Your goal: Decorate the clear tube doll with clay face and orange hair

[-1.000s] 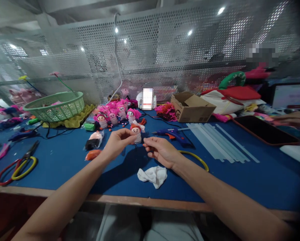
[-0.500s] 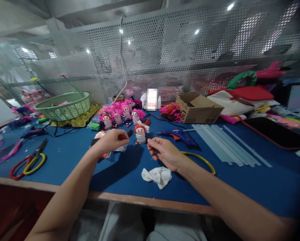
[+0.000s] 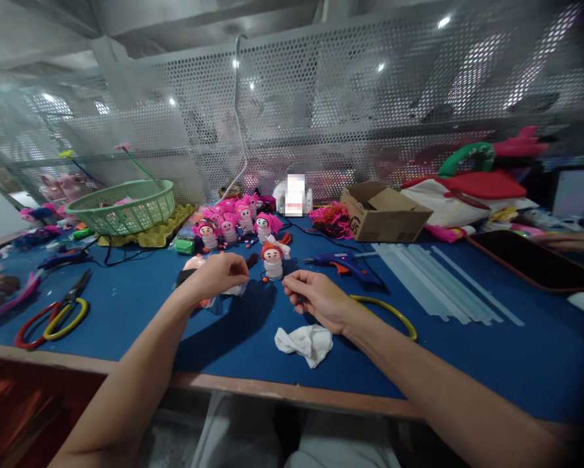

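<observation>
Blue felt counter. We hold our left hand over clear plastic packets, fingers pinched on 1; contents unclear. Our right hand hovers curled, apparently empty. 1 red-haired doll stands upright between them, probably set apart from the far pink dolls.

head-worn view, looking forward and down, close over blue table, mesh wall behind

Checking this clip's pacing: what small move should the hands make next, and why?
Probably bring the right hand to the red-haired doll: it stands free on the blue table, while the left hand rests on small bags beside it.
</observation>
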`<state>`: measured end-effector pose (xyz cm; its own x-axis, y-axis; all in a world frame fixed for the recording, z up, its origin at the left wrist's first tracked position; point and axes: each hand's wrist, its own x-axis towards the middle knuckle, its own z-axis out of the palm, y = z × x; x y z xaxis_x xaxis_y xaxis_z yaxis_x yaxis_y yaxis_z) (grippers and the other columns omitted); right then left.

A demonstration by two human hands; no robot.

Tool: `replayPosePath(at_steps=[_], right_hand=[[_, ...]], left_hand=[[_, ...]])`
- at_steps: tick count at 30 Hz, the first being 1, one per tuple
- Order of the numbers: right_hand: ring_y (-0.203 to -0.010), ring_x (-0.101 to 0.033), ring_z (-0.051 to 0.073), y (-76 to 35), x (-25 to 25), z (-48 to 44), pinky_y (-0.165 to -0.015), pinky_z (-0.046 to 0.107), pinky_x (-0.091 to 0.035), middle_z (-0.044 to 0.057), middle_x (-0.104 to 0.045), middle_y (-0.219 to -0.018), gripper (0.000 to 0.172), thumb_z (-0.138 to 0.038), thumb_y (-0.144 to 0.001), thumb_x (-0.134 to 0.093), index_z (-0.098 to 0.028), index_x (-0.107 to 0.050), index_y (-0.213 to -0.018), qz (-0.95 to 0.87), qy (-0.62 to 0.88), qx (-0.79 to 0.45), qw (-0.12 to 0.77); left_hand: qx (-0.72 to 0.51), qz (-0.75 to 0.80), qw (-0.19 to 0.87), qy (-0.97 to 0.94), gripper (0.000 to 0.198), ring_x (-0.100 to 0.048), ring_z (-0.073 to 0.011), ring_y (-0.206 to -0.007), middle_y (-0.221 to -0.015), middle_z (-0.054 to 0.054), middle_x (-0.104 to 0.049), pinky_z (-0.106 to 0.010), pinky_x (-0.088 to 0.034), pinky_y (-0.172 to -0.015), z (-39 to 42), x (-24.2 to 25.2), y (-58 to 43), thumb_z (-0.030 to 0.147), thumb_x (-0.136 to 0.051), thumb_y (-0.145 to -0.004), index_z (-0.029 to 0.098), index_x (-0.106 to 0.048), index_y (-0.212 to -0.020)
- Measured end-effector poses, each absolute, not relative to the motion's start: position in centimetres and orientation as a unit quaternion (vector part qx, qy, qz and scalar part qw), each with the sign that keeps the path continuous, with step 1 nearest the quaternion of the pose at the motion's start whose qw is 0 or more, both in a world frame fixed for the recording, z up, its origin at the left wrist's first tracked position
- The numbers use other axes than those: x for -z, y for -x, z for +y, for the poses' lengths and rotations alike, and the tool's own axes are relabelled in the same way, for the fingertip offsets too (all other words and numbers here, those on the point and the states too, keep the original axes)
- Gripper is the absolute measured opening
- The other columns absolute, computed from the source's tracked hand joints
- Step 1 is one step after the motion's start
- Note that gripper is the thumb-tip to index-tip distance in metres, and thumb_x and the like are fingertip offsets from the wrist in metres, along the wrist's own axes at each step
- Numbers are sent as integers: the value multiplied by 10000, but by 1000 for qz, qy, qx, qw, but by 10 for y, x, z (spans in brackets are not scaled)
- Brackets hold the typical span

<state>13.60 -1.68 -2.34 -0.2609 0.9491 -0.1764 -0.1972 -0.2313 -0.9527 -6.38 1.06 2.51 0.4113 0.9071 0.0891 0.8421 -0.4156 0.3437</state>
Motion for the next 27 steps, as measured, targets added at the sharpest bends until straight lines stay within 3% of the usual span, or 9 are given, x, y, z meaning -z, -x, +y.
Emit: replayPosePath(at_steps=[5, 12, 16, 23, 27], right_hand=[[-484, -491, 55, -136, 22, -17, -389, 160, -363, -13, -553, -601, 122, -216, -677, -631, -137, -546, -636, -446, 423, -666, 424], [-501, -511, 57, -135, 23, -18, -404, 157, -394, -11, -565, -618, 115, -214, -688, -628, -133, -556, -649, -462, 408, -672, 412], [-518, -531, 64, -134, 22, -19, -420, 162, -413, -7, -574, -637, 105, -206, -683, -637, -133, -565, -663, -459, 401, -673, 419], [-632, -611, 128, -128, 25, -21, -611, 295, -504, 15, -621, -684, 77, -198, -753, -559, -154, -532, -695, -383, 356, -720, 457], [-566, -602, 139, -124, 24, -24, -602, 347, -499, 15, -629, -648, 81, -200, -799, -452, -174, -525, -775, -305, 344, -766, 449]], left_hand=[[-50, 519, 106, -846, 149, -570, -155, -731, -782, -23, -645, -218, -391, -647, 14, -26, 70, 240, -505, -696, 163, -628, -727], [6, 497, 179, -849, 108, -556, -144, -700, -728, -6, -622, -206, -385, -627, 21, -19, 76, 207, -526, -667, 162, -621, -693], [-87, 454, 268, -845, 109, -537, -126, -680, -719, -9, -604, -209, -393, -624, 20, -21, 78, 230, -557, -687, 146, -606, -737], [-413, 268, 514, -702, 129, -530, -102, -724, -770, -14, -571, -215, -416, -662, 5, -3, 42, 222, -660, -660, 137, -565, -676], [-474, 238, 537, -656, 105, -526, -98, -734, -797, -14, -552, -225, -428, -680, -5, 16, 16, 189, -655, -677, 138, -563, -683]])
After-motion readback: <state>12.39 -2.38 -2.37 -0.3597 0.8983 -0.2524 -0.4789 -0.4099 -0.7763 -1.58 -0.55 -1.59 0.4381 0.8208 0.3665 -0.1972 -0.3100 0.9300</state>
